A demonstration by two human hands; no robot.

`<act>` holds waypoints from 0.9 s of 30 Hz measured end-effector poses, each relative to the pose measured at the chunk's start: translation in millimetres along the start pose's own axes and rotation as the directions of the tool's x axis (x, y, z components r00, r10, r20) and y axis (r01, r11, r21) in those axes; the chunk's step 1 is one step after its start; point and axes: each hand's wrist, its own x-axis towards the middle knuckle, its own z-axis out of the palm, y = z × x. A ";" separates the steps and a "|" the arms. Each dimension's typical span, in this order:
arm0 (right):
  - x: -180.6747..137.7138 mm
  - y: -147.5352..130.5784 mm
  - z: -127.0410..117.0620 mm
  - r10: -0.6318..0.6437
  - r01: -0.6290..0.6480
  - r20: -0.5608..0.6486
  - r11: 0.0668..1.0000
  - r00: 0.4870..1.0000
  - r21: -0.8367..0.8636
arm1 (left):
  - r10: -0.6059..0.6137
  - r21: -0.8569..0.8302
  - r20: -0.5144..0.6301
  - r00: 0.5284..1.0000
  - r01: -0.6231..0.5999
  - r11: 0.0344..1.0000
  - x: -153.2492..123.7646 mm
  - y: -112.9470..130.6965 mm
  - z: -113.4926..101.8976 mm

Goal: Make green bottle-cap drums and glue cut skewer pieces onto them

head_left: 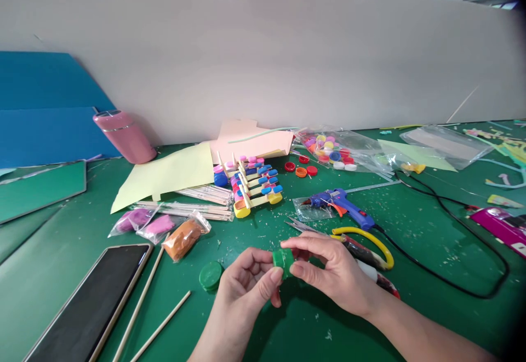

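I can only see one face of the green cap [282, 258]; the fingers of the left hand [246, 288] and right hand [329, 274] pinch over the rest. Scissors [365, 234] just right of the grip are partly under the right hand. Phone [86, 302] far left of the grip is cut off at the bottom edge.

Near the front edge of the worktop [411, 225], the middle is taken up by the left hand [242, 285] and right hand [329, 271], both pinched on a green cap [283, 259]. Bare mat is left between them and the craft model [250, 184] farther back. Leftward passage is blocked by a loose green lid [211, 275], wooden sticks [139, 299] and a phone [88, 296]. Rightward, scissors [370, 235], a glue gun [343, 206] and its looping black cable [444, 282] lie across the way. The far edge is closed off by a tall board [287, 50].
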 end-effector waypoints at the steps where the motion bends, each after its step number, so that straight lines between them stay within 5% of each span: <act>1: -0.1 -0.8 0.1 -0.002 0.002 0.001 1.000 1.000 -0.001 | -0.018 -0.031 0.003 1.000 0.018 0.999 0.5 0.0 0.2; 6: -2.0 -2.4 -0.6 -0.064 0.066 0.035 0.996 0.997 -0.052 | -0.091 -0.170 0.022 0.996 0.094 0.981 5.7 -4.7 -2.3; 11: -2.9 0.1 -0.1 -0.120 0.124 0.045 0.986 0.992 -0.111 | -0.122 -0.114 0.042 0.992 0.126 0.985 6.3 -6.4 -3.2; 19: 0.2 -3.6 -2.0 -0.075 0.075 0.009 0.997 0.997 -0.020 | 0.124 0.124 -0.031 0.992 -0.119 0.985 0.9 -3.0 -3.6; 27: 0.4 -1.5 -1.7 -0.002 0.004 0.047 0.999 0.999 -0.046 | 0.177 0.145 0.014 0.984 -0.178 0.973 8.4 -11.3 -11.5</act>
